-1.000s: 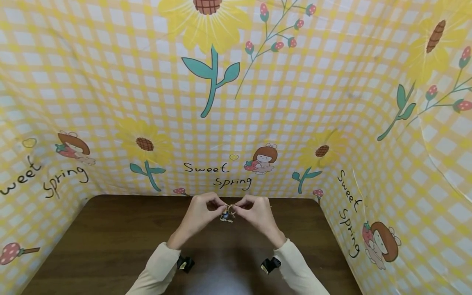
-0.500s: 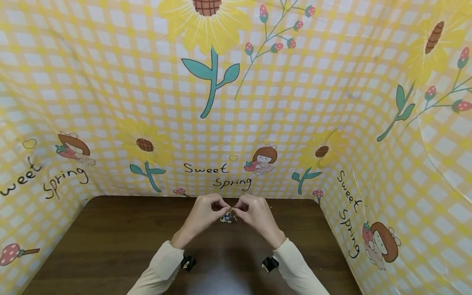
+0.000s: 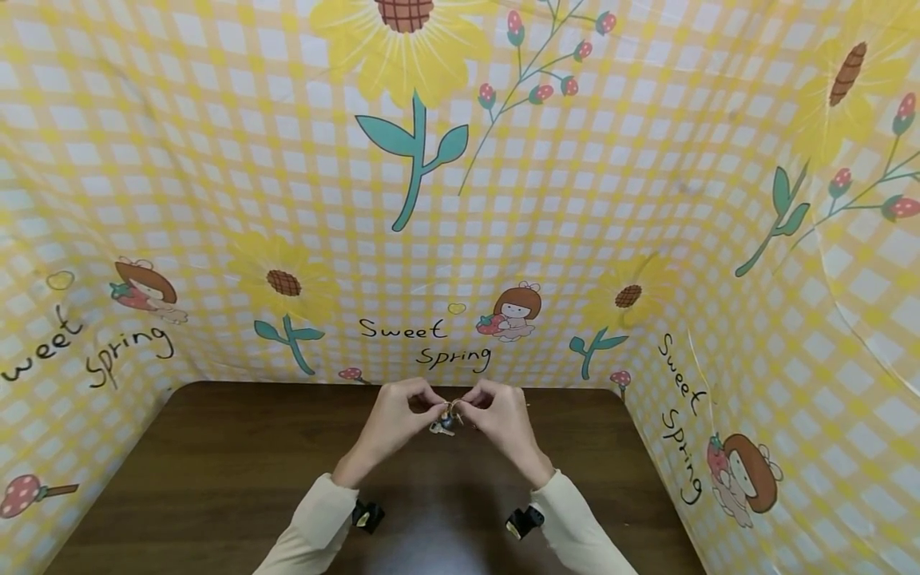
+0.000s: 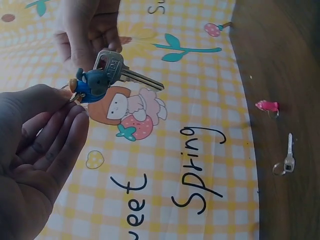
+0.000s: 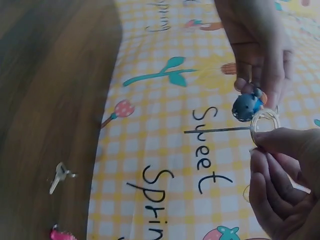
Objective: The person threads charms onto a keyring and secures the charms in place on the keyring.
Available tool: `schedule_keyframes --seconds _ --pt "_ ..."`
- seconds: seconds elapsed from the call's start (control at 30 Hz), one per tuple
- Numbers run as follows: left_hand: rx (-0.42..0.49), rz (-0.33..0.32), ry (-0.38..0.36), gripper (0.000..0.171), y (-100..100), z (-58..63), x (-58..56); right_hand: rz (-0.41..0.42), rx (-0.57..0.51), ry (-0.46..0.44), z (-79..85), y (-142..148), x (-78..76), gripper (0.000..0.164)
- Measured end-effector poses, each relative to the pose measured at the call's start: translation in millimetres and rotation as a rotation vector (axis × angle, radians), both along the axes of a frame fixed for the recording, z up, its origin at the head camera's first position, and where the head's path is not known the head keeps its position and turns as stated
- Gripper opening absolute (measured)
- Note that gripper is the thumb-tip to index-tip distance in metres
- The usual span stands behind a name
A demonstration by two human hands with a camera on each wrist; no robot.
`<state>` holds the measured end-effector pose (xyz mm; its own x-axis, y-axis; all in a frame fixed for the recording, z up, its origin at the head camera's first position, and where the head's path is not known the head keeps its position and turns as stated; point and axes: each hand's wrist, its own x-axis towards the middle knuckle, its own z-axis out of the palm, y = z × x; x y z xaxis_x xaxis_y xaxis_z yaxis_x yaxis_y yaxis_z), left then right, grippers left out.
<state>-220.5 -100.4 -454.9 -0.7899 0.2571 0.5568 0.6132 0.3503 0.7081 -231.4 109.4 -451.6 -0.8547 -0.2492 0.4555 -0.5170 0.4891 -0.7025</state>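
Observation:
Both hands are raised over the back of the table, fingertips close together. My left hand (image 3: 398,419) pinches the metal fitting of a small charm (image 4: 95,84), a grey figure with blue and orange parts. My right hand (image 3: 503,415) pinches a gold-coloured key ring (image 5: 255,122) between thumb and forefinger. A silver key (image 4: 142,80) hangs beside the charm and appears edge-on in the right wrist view. Ring and charm fitting meet between the fingertips; whether they are linked is too small to tell.
On the dark wooden table (image 3: 216,471) lie a second key (image 4: 289,162) with a small ring and a pink charm (image 4: 270,106); the hands hide them in the head view. A yellow checked cloth (image 3: 460,255) walls the back and sides.
My left hand has shifted slightly right, bringing the fingertips closer together. The hanging key and charm have turned, and the key shows more plainly below the fingers.

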Motion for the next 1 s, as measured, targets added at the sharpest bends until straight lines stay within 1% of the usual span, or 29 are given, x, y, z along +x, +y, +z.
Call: schedule_keyframes --seconds 0.07,0.13,0.23,0.3,0.37,0.4,0.47,0.6,0.67,0.73,0.8,0.83,1.0 --pt "-0.013 0.002 -0.003 0.016 1.2 -0.4 0.3 0.005 0.033 0.032 -2.5 0.0 0.1 0.014" --pt "-0.032 0.001 -0.003 0.015 2.3 -0.3 0.3 0.027 0.062 0.069 -3.9 0.5 0.4 0.015" --pt "-0.056 -0.001 -0.005 0.014 3.5 1.3 0.3 0.053 0.098 0.143 -4.2 1.0 1.0 0.017" --pt "-0.063 0.000 -0.004 0.013 3.3 1.7 0.0 0.059 0.123 0.195 -3.4 1.1 1.6 0.017" --pt "-0.063 0.000 -0.003 0.013 2.7 1.7 -0.6 0.059 0.135 0.228 -2.9 1.0 1.5 0.017" --pt "-0.063 -0.002 0.001 0.014 2.4 1.5 -1.0 0.059 0.131 0.229 -3.0 1.1 1.3 0.017" --pt "-0.061 -0.013 0.006 0.014 1.5 0.6 -1.4 0.058 0.106 0.197 -2.1 1.3 2.0 0.017" --pt "-0.041 -0.031 0.028 0.016 0.6 -1.4 -0.2 0.048 0.007 0.062 -2.8 2.3 2.7 0.016" --pt "-0.023 -0.026 0.035 0.017 0.3 -1.9 1.2 0.041 -0.046 -0.010 -3.8 2.5 3.1 0.014" --pt "-0.007 -0.020 0.036 0.018 0.3 -3.2 1.9 0.042 -0.080 -0.057 -5.1 2.3 2.9 0.012" --pt "-0.002 -0.013 0.031 0.018 0.4 -4.4 1.9 0.049 -0.084 -0.065 -7.1 2.4 2.4 0.011" --pt "-0.004 -0.014 0.027 0.018 0.6 -5.2 1.6 0.051 -0.073 -0.054 -8.3 2.3 2.1 0.012" --pt "-0.025 -0.035 0.015 0.016 1.6 -6.9 0.7 0.067 0.034 0.087 -10.1 0.4 1.6 0.016"
